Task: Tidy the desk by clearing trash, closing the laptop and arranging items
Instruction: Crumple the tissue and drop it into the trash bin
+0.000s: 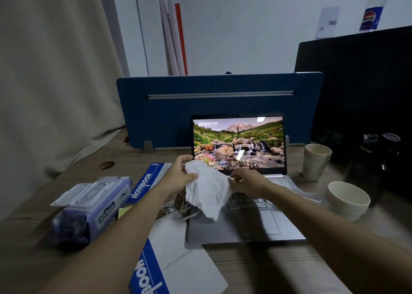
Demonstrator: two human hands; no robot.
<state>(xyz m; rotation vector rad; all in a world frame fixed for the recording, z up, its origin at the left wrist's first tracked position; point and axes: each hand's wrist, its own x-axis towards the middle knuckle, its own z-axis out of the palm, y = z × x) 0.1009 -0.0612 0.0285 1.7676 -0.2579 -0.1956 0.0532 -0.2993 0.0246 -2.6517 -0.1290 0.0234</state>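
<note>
A crumpled white tissue [206, 191] hangs above the left side of the open laptop [247, 224], whose screen shows a landscape picture. My left hand [178, 175] grips the tissue's upper left edge between thumb and fingers. My right hand [247, 180] pinches its right edge over the keyboard. A tangle of white cable [176, 209] lies on the desk under the tissue. Two blue and white notebooks lie to the left, one [147, 182] behind my left arm and one [176, 262] at the front edge.
A purple pack of wet wipes [89, 206] sits at the left. Stacked paper cups [315, 162] and stacked paper bowls [346, 200] stand right of the laptop, with dark objects [379, 157] behind them. A blue divider panel [218, 106] closes off the back of the desk.
</note>
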